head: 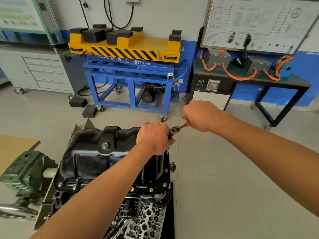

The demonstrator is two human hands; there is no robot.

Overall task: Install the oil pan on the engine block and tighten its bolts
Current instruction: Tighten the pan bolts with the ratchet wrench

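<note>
Both left hand (153, 137) and right hand (202, 116) grip ratchet (174, 129) beside oil pan (89, 152).

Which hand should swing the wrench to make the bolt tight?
Right, probably. The right hand grips the ratchet by its handle end, where a swing should turn it easily. The left hand is curled round the head end, steadying it at the far edge of the oil pan.

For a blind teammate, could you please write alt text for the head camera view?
A person holds a ratchet wrench at the far right edge of a black oil pan seated on an engine block; the left hand grips its head end, the right hand its red handle. A yellow and blue lift cart stands behind.
</note>
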